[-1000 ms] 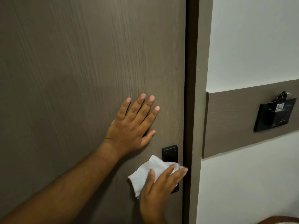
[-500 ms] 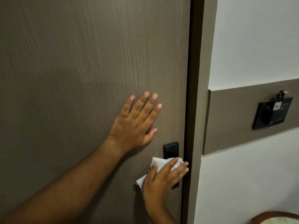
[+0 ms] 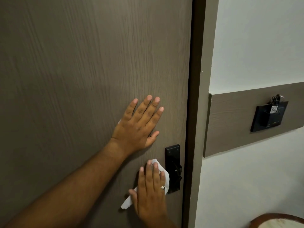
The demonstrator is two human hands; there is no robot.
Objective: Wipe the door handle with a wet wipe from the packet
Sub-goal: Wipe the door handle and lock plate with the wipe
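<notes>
Braced left hand (image 3: 139,124) flat on grey-brown wood-grain door (image 3: 82,71), fingers spread, gripping nothing; judged purpose: steady door against wiping pressure. Pressed right hand (image 3: 150,190) palm-down over crumpled white wet wipe (image 3: 165,176), pinning it to door face, not clenched; ring on one finger. Wipe lay just left of black rectangular handle plate (image 3: 172,153), its right edge touching plate. Handle lever itself dark, hard to resolve. Right forearm entered from near edge, fingers pointing up. Packet not in view.
</notes>
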